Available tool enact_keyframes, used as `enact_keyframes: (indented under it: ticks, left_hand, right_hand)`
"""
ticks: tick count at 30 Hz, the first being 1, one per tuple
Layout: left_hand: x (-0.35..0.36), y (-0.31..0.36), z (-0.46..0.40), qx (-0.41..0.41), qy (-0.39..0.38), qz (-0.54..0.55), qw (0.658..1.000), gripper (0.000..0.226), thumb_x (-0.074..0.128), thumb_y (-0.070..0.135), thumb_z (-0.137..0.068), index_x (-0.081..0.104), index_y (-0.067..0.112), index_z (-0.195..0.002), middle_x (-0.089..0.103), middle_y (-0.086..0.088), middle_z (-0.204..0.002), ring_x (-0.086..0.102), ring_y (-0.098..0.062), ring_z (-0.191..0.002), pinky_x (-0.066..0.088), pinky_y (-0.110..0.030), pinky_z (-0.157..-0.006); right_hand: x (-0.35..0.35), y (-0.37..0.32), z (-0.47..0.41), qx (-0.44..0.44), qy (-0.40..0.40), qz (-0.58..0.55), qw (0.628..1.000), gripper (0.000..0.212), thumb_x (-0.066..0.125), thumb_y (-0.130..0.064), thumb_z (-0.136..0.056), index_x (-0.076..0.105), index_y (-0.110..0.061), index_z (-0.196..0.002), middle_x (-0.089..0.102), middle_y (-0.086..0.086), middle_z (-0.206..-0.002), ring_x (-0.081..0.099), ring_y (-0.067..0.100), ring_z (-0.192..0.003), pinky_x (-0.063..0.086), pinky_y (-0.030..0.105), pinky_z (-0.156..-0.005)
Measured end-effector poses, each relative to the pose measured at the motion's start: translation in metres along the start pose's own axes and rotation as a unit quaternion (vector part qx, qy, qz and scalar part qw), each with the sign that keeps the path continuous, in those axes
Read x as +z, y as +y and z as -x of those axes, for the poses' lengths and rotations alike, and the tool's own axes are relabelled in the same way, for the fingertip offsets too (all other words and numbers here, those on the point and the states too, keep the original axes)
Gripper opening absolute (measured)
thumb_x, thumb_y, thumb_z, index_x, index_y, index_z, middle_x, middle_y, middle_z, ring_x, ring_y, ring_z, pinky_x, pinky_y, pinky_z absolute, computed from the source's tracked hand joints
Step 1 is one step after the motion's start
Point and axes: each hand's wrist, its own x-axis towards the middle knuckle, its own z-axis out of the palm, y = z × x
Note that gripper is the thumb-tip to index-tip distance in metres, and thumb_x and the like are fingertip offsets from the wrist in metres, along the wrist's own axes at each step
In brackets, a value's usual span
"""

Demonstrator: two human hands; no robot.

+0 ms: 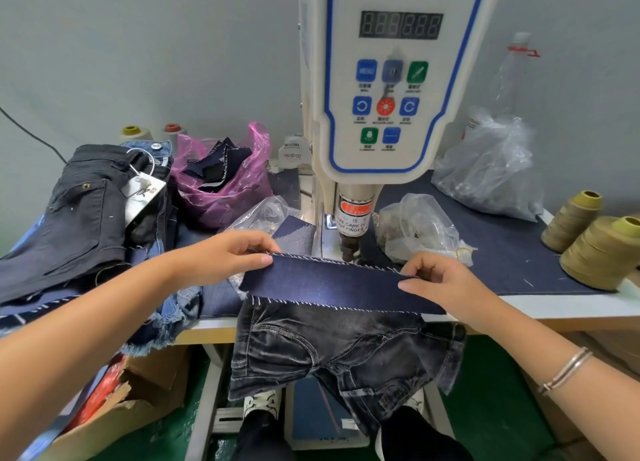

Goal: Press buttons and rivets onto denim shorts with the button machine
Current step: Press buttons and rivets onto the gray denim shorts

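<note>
A dark blue denim strip [332, 284] with white stitched edges is stretched flat in front of the button machine's press head [350, 245]. My left hand [228, 252] pinches the strip's left end. My right hand [440, 280] pinches its right end. Faded black denim shorts [339, 353] hang off the table's front edge, just under the strip. The white servo button machine [391, 79] stands upright behind, its control panel facing me.
A pile of dark and blue denim shorts [86, 211] lies at the left, beside a pink bag of denim scraps [221, 180]. Clear plastic bags [415, 228] [491, 173] sit right of the machine. Olive thread cones [602, 249] stand far right. A cardboard box [131, 401] sits under the table.
</note>
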Motion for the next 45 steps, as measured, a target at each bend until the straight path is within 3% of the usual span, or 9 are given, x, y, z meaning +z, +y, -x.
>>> enact_keyframes:
  ticks: [6,10,14,21,26,30,34,38,45]
  left_hand:
    - [0.004,-0.005,0.0,0.001,-0.016,0.009,1.0,0.014,0.052,0.017,-0.098,0.066,0.022,-0.097,0.065,0.017,-0.083,0.055,0.0,-0.078,0.043,-0.013,-0.076]
    - [0.007,-0.001,-0.002,0.005,-0.024,0.0,1.0,0.018,0.05,0.016,-0.099,0.067,0.019,-0.097,0.066,0.013,-0.084,0.057,-0.002,-0.079,0.044,-0.016,-0.077]
    - [0.021,0.008,-0.004,0.031,-0.023,-0.053,0.998,0.022,0.042,0.014,-0.102,0.061,0.022,-0.094,0.06,0.016,-0.081,0.052,0.001,-0.073,0.041,-0.013,-0.071]
    - [0.036,0.015,-0.012,0.026,-0.025,-0.042,0.998,0.012,0.047,0.016,-0.101,0.05,0.016,-0.089,0.048,0.006,-0.079,0.042,-0.001,-0.067,0.037,-0.018,-0.066]
    - [0.035,0.013,-0.021,-0.009,-0.034,-0.043,0.998,0.023,0.068,0.019,-0.09,0.051,0.023,-0.073,0.051,0.018,-0.057,0.044,0.003,-0.051,0.035,-0.012,-0.054]
    - [0.036,0.018,-0.032,-0.026,-0.042,-0.035,0.998,0.027,0.066,0.027,-0.091,0.051,0.011,-0.074,0.045,0.007,-0.065,0.04,-0.008,-0.06,0.031,-0.023,-0.06]
    - [0.044,0.024,-0.036,-0.022,-0.083,0.127,0.988,0.011,0.057,0.018,-0.097,0.061,0.01,-0.091,0.065,0.011,-0.082,0.057,-0.003,-0.078,0.042,-0.015,-0.075]
    - [0.06,0.025,-0.043,-0.036,-0.063,0.127,0.989,0.048,0.062,0.032,-0.09,0.056,-0.003,-0.122,0.064,-0.016,-0.113,0.058,-0.02,-0.099,0.043,-0.04,-0.101]
    - [0.064,0.016,-0.046,-0.015,-0.053,0.192,0.98,0.031,0.063,0.029,-0.085,0.066,0.003,-0.101,0.066,-0.013,-0.095,0.058,-0.015,-0.087,0.044,-0.029,-0.084]
  right_hand:
    - [-0.001,0.0,0.0,0.07,0.014,-0.06,0.996,0.016,0.068,-0.005,-0.083,0.06,-0.014,-0.074,0.065,-0.003,-0.071,0.056,0.014,-0.071,0.044,0.029,-0.073]
    - [-0.003,-0.001,0.0,0.089,-0.056,-0.03,0.994,0.032,0.058,-0.005,-0.092,0.061,-0.025,-0.116,0.065,-0.005,-0.096,0.061,0.009,-0.088,0.045,0.02,-0.086]
    - [0.002,-0.005,-0.001,0.111,-0.096,0.081,0.986,0.032,0.048,-0.003,-0.093,0.066,-0.024,-0.076,0.065,-0.004,-0.077,0.058,0.011,-0.072,0.043,0.028,-0.077]
    - [0.004,-0.002,-0.002,0.124,-0.026,-0.054,0.99,0.006,0.069,-0.028,-0.084,0.075,-0.029,-0.084,0.075,0.0,-0.086,0.07,0.012,-0.073,0.051,0.017,-0.061]
    - [0.001,0.005,-0.001,0.137,-0.001,-0.206,0.969,0.034,0.074,-0.032,-0.065,0.076,-0.018,-0.095,0.073,0.011,-0.101,0.071,0.026,-0.09,0.059,0.03,-0.072]
    - [0.005,0.006,0.003,0.114,0.059,-0.299,0.945,0.02,0.065,-0.022,-0.077,0.078,-0.019,-0.091,0.073,0.01,-0.1,0.072,0.022,-0.088,0.056,0.024,-0.064]
    - [0.006,0.013,0.004,0.122,0.135,-0.32,0.93,0.021,0.054,-0.019,-0.093,0.073,-0.016,-0.098,0.074,0.006,-0.097,0.072,0.019,-0.086,0.055,0.022,-0.06]
    - [0.01,0.016,0.0,0.136,0.181,-0.368,0.902,0.023,0.049,-0.02,-0.097,0.069,-0.01,-0.103,0.074,0.009,-0.094,0.072,0.02,-0.082,0.055,0.024,-0.058]
    - [0.018,0.017,-0.003,0.115,0.211,-0.37,0.897,0.025,0.047,-0.022,-0.099,0.069,-0.013,-0.103,0.074,0.008,-0.098,0.071,0.021,-0.087,0.055,0.025,-0.06]
